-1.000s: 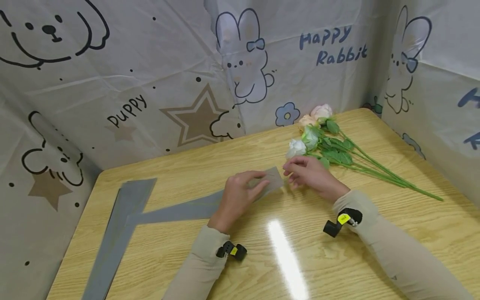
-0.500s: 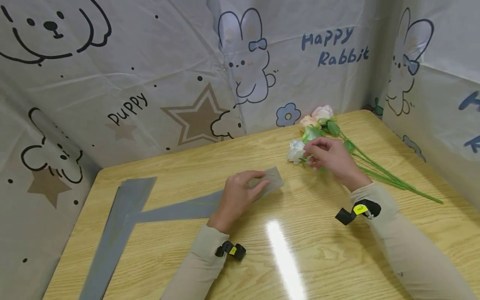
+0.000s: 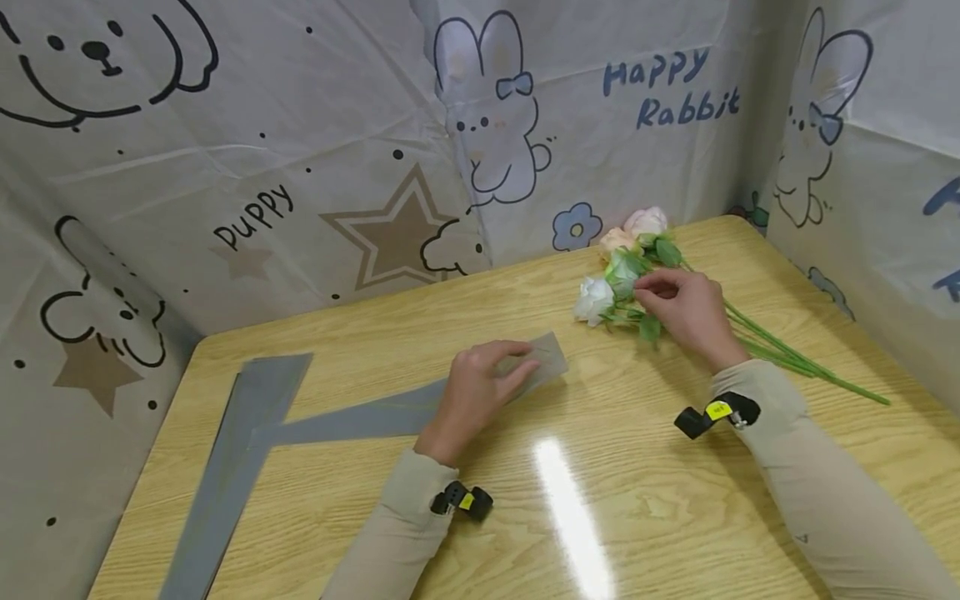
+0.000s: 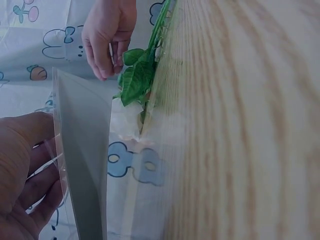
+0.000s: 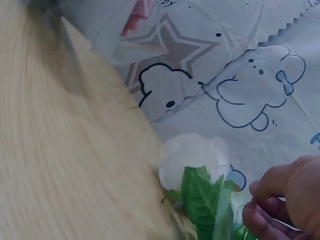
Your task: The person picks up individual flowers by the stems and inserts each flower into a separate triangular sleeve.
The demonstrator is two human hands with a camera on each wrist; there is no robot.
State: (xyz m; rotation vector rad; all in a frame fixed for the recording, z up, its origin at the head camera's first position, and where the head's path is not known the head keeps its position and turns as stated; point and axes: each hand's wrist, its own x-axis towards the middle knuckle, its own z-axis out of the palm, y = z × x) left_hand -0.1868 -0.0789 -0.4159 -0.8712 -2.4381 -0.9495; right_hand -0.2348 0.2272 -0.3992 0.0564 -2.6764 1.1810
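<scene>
My left hand point(image 3: 476, 396) holds a long, tapering grey flower sleeve point(image 3: 375, 414) near its wide end, just above the table. In the left wrist view the sleeve point(image 4: 87, 165) has a clear film edge, and the fingers curl at that edge. Over the bunch of roses, my right hand point(image 3: 692, 315) brings thumb and forefinger close together with nothing seen between them. The fingertips overlap the leaves point(image 3: 649, 327) beside a white rose point(image 3: 594, 301) and a greenish one point(image 3: 621, 273). The right wrist view shows the white rose point(image 5: 192, 155) left of the fingers.
More grey sleeves point(image 3: 232, 467) lie stacked at the left of the wooden table point(image 3: 645, 508). A pink rose point(image 3: 647, 221) and a peach one lie at the back, their long green stems point(image 3: 817, 363) running right. A printed cloth point(image 3: 300, 100) walls the table behind and at the sides.
My right hand has left the sleeve's wide end and moved right and away from me, over the roses. My left hand keeps the sleeve in the same place.
</scene>
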